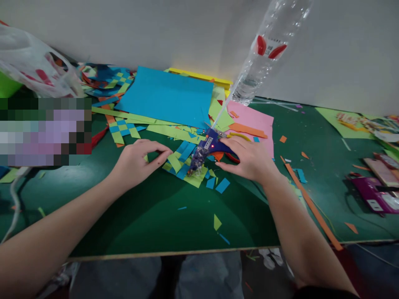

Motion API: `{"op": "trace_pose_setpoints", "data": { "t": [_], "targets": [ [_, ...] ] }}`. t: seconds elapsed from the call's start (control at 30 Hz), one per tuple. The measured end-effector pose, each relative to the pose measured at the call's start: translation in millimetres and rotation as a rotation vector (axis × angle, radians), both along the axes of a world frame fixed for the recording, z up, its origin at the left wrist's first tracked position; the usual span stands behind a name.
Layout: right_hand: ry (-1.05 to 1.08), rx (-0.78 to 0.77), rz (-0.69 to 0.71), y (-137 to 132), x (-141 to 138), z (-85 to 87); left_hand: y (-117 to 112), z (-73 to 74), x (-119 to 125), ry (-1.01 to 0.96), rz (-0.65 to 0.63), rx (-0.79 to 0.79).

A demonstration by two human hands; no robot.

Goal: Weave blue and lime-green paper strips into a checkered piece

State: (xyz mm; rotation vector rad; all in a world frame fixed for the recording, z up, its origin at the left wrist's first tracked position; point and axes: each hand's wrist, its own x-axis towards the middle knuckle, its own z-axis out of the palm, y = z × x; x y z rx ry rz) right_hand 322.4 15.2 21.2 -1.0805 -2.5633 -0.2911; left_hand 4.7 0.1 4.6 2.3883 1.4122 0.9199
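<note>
the right hand (249, 160) grasps the blue glue gun (215, 143), nozzle over the woven paper (197, 180), whose left side the left hand (137, 162) pinches, mid-counter (140, 232). toward the far edge lie a blue sheet (168, 97) and pink paper (258, 118).

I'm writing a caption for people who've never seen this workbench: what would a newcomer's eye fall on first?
Probably the dark-blue, pistol-shaped plastic glue gun in the right hand, its small red light lit, over a woven piece of green and blue paper strips. Next, likely the large bright-blue flat paper sheet behind it, and the tall clear plastic bottle with red markings, right of the sheet.
</note>
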Motion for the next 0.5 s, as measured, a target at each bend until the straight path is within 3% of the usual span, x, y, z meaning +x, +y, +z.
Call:
{"op": "trace_pose_setpoints", "data": {
  "t": [0.5],
  "targets": [
    [0.054,0.01,-0.054,3.4,10.7,7.5,1.0,-3.1,-1.5,0.009,-0.017,0.034]
  ]
}}
